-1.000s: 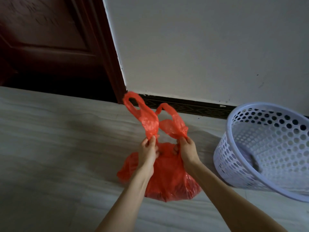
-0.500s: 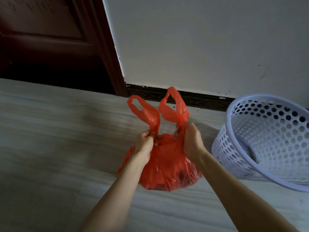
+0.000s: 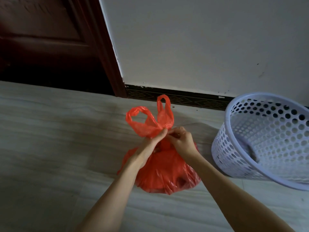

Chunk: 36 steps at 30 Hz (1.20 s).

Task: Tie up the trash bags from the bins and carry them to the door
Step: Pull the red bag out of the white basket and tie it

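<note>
A full red plastic trash bag (image 3: 164,174) sits on the pale floor in front of me. Its two handle loops (image 3: 150,121) stick up above a pinched neck, one leaning left, one upright. My left hand (image 3: 148,148) grips the neck from the left, thumb and fingers closed on the plastic. My right hand (image 3: 181,140) pinches the same neck from the right, touching the left hand's fingertips. The knot area is hidden between my fingers.
A pale lavender perforated bin (image 3: 265,139) stands tilted at the right, close to the bag, with no bag in it. A dark wooden door (image 3: 50,42) and its frame fill the upper left. A white wall with a dark skirting (image 3: 184,96) runs behind.
My hands have come together at the bag's neck; a second ago they were apart, each holding one handle. The handle loops are crossed and drawn closer above my fingers.
</note>
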{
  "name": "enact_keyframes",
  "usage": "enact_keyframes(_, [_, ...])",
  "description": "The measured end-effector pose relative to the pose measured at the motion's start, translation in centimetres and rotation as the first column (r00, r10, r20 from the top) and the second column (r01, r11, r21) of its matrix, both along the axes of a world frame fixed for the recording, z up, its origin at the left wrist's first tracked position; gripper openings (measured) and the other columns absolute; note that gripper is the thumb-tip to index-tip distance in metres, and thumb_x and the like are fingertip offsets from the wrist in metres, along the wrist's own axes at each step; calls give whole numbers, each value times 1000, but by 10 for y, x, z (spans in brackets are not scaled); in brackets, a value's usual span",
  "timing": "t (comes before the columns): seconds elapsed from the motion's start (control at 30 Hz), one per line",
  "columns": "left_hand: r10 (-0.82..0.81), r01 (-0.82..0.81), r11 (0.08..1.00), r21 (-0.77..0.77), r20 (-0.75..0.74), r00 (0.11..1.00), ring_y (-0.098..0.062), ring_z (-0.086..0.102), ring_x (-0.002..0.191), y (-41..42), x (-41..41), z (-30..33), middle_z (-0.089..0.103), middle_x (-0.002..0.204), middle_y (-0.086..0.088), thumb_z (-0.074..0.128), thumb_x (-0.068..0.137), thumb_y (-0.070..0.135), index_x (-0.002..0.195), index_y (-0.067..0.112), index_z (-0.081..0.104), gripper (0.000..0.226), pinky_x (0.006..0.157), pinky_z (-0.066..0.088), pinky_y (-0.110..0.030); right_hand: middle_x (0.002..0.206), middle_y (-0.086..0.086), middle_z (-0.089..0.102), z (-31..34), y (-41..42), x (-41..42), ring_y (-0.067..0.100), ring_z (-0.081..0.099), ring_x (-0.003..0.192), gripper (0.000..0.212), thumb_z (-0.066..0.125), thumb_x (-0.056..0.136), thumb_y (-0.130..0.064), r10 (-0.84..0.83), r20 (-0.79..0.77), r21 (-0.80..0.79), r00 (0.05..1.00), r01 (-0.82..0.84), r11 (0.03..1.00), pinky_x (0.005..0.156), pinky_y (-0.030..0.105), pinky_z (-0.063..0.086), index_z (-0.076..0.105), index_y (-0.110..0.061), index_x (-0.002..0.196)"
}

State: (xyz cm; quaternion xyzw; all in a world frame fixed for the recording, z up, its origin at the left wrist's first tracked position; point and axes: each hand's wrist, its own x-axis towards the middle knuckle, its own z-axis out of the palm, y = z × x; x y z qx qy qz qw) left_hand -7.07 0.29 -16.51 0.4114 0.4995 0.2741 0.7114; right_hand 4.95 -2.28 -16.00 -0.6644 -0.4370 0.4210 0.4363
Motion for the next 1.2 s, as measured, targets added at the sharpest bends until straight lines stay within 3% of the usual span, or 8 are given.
enact_keyframes(0.13, [271, -278, 960, -25, -146, 951, -7, 54, 55, 4, 11, -2, 62, 61, 5, 41, 96, 36, 81, 21, 60, 28, 48, 42, -19, 79, -2, 54, -4, 1, 2, 10, 54, 79, 10, 70, 76, -2, 1, -21, -35, 1000, -2, 999, 76, 16, 43, 69, -7, 84])
enact_keyframes(0.23, [299, -298, 948, -110, -4, 954, -2, 30, 27, 4, 10, 0, 37, 33, 9, 32, 99, 32, 74, 17, 52, 36, 32, 28, -13, 87, 12, 62, -5, 2, 6, 16, 64, 71, 23, 69, 79, -10, -129, -443, -177, 887, 54, 983, 64, 26, 53, 59, -6, 98])
enact_keyframes(0.47, [22, -20, 999, -25, 79, 997, -2, 29, 26, -4, 2, 4, 44, 37, 5, 30, 101, 29, 90, 16, 53, 28, 30, 19, -12, 61, 9, 69, 11, 3, 14, 21, 67, 55, 21, 54, 89, -24, -182, -696, -323, 695, -75, 943, 52, 28, 56, 63, -6, 81])
enact_keyframes(0.67, [185, -94, 935, -343, 242, 952, -2, 28, 25, 6, -8, -2, 51, 40, 3, 30, 100, 31, 85, 7, 55, 38, 49, 39, -15, 64, 16, 67, 11, 2, 11, 28, 65, 57, 17, 38, 89, -6, -4, -789, -73, 614, -87, 994, 53, 31, 55, 55, -1, 87])
enact_keyframes(0.8, [331, -153, 903, -402, 421, 845, -1, 36, 30, 10, -16, 3, 63, 66, -2, 30, 100, 20, 85, 8, 65, 40, 44, 40, -11, 75, 16, 71, 7, 0, 14, 26, 68, 71, 15, 52, 75, 2, 151, -660, 5, 736, -196, 980, 66, 26, 56, 65, 8, 80])
enact_keyframes(0.9, [418, -157, 855, -494, 478, 773, -2, 39, 28, 11, -19, 6, 62, 53, 0, 36, 95, 16, 74, 9, 66, 36, 33, 32, -9, 105, -3, 57, 5, -5, 18, 6, 61, 90, 11, 63, 70, -1, 273, -313, 64, 909, -267, 962, 75, 14, 52, 69, -9, 71])
enact_keyframes(1.03, [299, -88, 881, -465, 402, 865, -3, 29, 25, 10, -22, 6, 48, 38, -1, 33, 97, 31, 74, 16, 54, 34, 34, 31, -11, 125, 5, 38, 1, -10, 17, -4, 44, 113, 24, 55, 66, -5, 507, 147, 87, 849, -522, 848, 93, 5, 38, 74, -5, 80])
enact_keyframes(1.2, [101, -1, 946, -323, 292, 951, -7, 44, 40, 9, -23, 2, 45, 41, 2, 61, 63, 7, 64, 10, 53, 8, 58, 43, -19, 113, 12, 52, 9, -17, 22, 10, 42, 118, 24, 71, 60, -52, 516, 70, 50, 854, -520, 853, 95, 11, 37, 73, -32, 73])
